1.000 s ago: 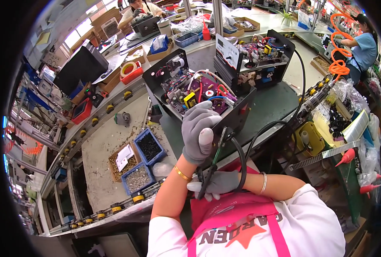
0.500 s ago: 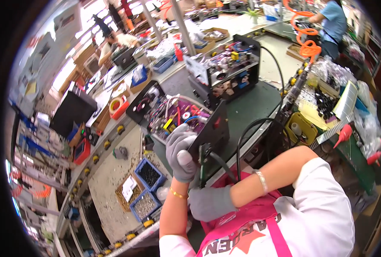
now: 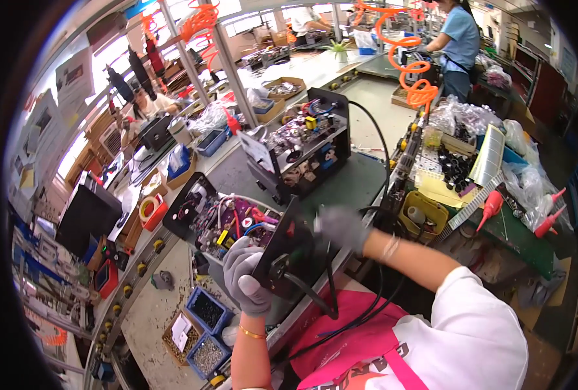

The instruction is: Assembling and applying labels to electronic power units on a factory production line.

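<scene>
In front of me stands an open electronic machine point(image 3: 243, 224) with circuit boards, coloured wires and black end panels. My left hand point(image 3: 244, 276), in a grey glove, is closed round the edge of its near black panel point(image 3: 285, 244), thumb on the outer face. My right hand point(image 3: 344, 229), also gloved, is beside that panel's right end; motion smears its fingers, so whether it holds anything is unclear. A thick black cable point(image 3: 315, 298) runs from the near panel and loops down past my apron. Behind it stands a second open machine point(image 3: 302, 146).
Blue bins point(image 3: 209, 309) of small parts sit on the bench at left, beside an orange tape dispenser point(image 3: 154, 214). To the right are a yellow container point(image 3: 425, 214), red squeeze bottles point(image 3: 491, 209) and plastic bags. A co-worker point(image 3: 458, 45) stands at the far right.
My right hand has moved up and away from the cable near my left wrist to the panel's right side. The cable now hangs in loops. My left hand stays on the panel.
</scene>
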Tool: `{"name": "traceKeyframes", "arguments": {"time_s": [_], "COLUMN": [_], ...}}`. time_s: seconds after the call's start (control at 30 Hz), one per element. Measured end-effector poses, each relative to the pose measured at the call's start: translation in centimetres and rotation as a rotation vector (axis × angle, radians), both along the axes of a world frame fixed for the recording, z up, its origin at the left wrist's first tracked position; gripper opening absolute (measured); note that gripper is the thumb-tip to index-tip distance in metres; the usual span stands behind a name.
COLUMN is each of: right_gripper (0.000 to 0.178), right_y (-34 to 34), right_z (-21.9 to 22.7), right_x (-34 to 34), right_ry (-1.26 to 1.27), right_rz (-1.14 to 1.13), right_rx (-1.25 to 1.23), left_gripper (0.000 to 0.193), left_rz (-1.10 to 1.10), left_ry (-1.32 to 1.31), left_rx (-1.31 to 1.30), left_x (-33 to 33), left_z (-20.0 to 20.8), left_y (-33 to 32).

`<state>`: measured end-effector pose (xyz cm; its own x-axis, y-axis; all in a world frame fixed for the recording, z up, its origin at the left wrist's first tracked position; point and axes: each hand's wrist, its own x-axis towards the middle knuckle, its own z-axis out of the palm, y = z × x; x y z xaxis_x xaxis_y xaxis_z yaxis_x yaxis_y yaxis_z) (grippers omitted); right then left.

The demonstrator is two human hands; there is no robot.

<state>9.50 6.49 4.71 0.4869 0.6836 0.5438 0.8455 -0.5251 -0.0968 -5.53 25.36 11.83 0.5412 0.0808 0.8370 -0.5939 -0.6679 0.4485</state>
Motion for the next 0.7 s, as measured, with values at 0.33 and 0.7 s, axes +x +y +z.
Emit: {"name": "traceKeyframes", "arguments": {"time_s": [0.33,0.7], "right_gripper": [0.026,0.012], "right_y": [5.6,4.2], "right_z": [-1.5,8.4], "right_x": [-11.2,-15.7], "right_ry": [0.496,-0.413], "right_rz": [0.863,0.906], "right_rx": [-0.421,-0.208], "left_gripper": [0.055,0.050], "left_rz": [0.005,0.000], "left_ry": [-0.131,-0.166], "left_rx": [0.087,0.098], "left_x": [1.1,1.2], "left_z": [0.0,-0.3], "left_y": [0.5,1.4]}}
